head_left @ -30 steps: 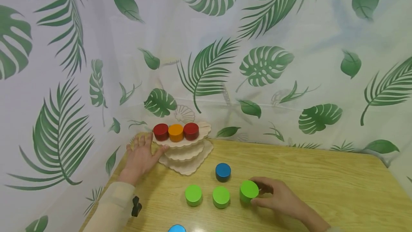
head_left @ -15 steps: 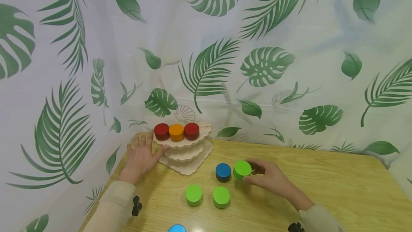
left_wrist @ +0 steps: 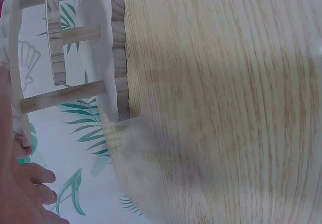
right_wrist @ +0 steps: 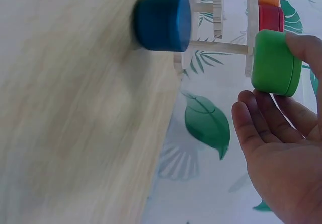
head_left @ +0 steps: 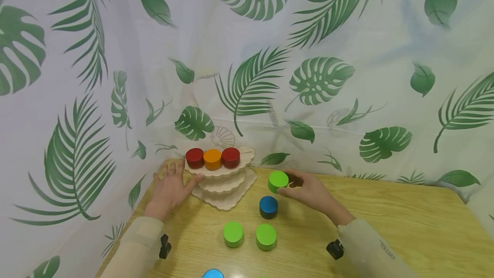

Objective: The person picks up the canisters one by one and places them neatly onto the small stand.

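A green round tin (head_left: 278, 181) is pinched between thumb and fingers of my right hand (head_left: 310, 190), raised above the table to the right of a tiered wooden stand (head_left: 224, 198) with scalloped edges. In the right wrist view the green tin (right_wrist: 275, 62) shows its lid seam, with the dark blue tin (right_wrist: 163, 22) standing on the table beyond. My left hand (head_left: 170, 190) rests against the left side of the stand, fingers spread and thumb on the top tier's edge. On that tier sit a red tin (head_left: 194, 158), an orange tin (head_left: 212, 159) and another red tin (head_left: 230, 158).
Two green tins (head_left: 233, 234) stand on the wooden table (head_left: 386, 222), in front of the dark blue tin (head_left: 268, 207). A light blue tin (head_left: 213, 273) is cut by the bottom edge. A leaf-patterned cloth (head_left: 328, 110) hangs behind and along the left.
My right hand has carried the green tin up off the table, away from me and leftward, past the dark blue tin. My left hand has stayed at the stand.
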Demonstrator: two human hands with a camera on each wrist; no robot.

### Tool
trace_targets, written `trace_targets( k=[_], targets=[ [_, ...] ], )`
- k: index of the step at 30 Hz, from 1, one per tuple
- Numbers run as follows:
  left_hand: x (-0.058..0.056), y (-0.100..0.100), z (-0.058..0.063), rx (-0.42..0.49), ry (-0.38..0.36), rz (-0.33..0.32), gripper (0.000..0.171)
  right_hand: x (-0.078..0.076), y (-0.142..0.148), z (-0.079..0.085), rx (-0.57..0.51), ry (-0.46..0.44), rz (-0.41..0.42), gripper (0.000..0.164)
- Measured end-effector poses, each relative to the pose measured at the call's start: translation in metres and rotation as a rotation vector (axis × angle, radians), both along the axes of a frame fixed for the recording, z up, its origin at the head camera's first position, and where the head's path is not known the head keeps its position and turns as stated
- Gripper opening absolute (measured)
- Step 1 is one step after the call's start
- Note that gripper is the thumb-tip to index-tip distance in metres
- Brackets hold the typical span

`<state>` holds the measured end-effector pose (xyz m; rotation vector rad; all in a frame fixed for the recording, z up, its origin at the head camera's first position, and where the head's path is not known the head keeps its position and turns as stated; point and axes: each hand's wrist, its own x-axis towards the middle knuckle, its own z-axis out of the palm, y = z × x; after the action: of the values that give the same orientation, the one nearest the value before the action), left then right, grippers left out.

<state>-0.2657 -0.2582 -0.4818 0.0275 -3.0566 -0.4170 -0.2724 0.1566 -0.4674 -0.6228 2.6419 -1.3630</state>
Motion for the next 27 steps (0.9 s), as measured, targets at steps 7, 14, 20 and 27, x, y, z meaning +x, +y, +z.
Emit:
trace_targets(
  k=[7, 14, 20, 27],
  targets=[
    [0.0, 0.001, 0.0, -0.001, 0.004, 0.005, 0.109, -0.018, -0.024, 0.011, 0.005, 0.046, 0.007, 0.054],
    [-0.001, 0.0, -0.001, 0.004, -0.006, 0.004, 0.109, -0.027, -0.044, 0.022, 0.008, 0.042, -0.024, 0.056],
    [-0.001, 0.0, -0.002, -0.005, 0.0, 0.001, 0.109, -0.034, -0.056, 0.026, -0.012, 0.054, -0.05, 0.055],
    [-0.001, 0.001, -0.001, -0.005, 0.006, 0.001, 0.108, -0.042, -0.068, 0.028, -0.025, 0.052, -0.062, 0.055]
  ],
)
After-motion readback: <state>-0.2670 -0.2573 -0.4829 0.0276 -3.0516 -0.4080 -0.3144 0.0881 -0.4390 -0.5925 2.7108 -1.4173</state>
